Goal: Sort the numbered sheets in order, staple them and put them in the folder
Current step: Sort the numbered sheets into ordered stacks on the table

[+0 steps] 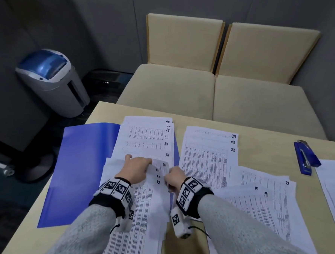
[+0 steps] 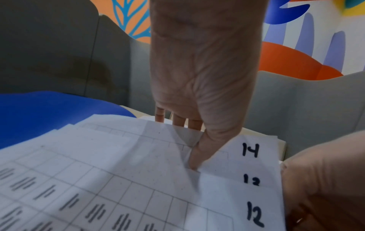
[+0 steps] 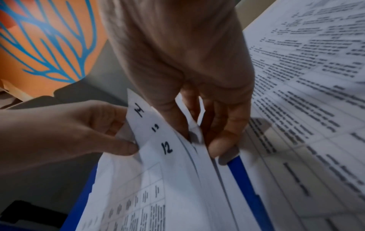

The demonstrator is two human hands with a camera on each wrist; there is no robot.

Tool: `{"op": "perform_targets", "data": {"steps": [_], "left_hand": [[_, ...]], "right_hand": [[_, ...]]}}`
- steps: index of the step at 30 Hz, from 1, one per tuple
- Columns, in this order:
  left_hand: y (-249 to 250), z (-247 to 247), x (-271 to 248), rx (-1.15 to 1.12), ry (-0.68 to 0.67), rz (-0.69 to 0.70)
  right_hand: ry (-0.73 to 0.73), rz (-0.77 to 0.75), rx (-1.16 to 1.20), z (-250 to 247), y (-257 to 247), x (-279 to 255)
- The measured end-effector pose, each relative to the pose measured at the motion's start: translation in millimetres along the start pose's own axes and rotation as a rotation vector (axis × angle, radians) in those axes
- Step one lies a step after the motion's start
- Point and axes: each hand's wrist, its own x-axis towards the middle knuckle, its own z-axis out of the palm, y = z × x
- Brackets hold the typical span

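Note:
Printed sheets numbered 12 to 20 (image 1: 148, 143) lie fanned over an open blue folder (image 1: 77, 170). My left hand (image 1: 138, 165) pinches the top edge of the nearest sheets, thumb on the page beside the number 14 (image 2: 250, 150) and fingers behind. My right hand (image 1: 171, 180) pinches the right edge of the same bundle near the number 12 (image 3: 166, 147), lifting it slightly. Sheets 22 to 24 (image 1: 208, 158) form a second pile to the right. Sheets 21, 10 and 9 (image 1: 256, 207) lie at the near right. A blue stapler (image 1: 306, 157) rests at the far right.
More white sheets (image 1: 333, 186) lie at the right edge of the beige table (image 1: 260, 130). Beige cushioned seats (image 1: 204, 89) stand just beyond the table's far edge. A grey and blue bin-like machine (image 1: 51, 80) stands on the floor at the left.

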Motion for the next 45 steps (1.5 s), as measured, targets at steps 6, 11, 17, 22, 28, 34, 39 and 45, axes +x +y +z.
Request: {"op": "perform_targets", "data": {"steps": [6,11,17,22,28,34,39,45], "left_hand": [[-4,7,4,0.007,-0.013,-0.028],[0,12,8,0.105,-0.007,-0.046],[36,23,15,-0.019,0.375,0.059],[136,32,11,-0.123,0.321,0.386],[208,71,14,-0.265,0.048,0.32],[223,74,24,-0.357,-0.072,0.208],[231,65,18,-0.496,-0.143,0.245],[232,54,15,-0.597,-0.202,0.212]], "right_hand": [[0.134,-0.005,-0.018,-2,1,1],[0.203,-0.117,-0.02,-3,6,1],[0.23,-0.291,-0.002,-43,36,-26],[0.489,-0.214,-0.038,-110,120,-56],[0.732,0.159,-0.173,-172,211,-100],[0.661,0.115,-0.087,-186,236,-100],[0.66,0.03,0.034,-199,243,-95],[0.709,-0.098,0.133,-208,243,-104]]}}
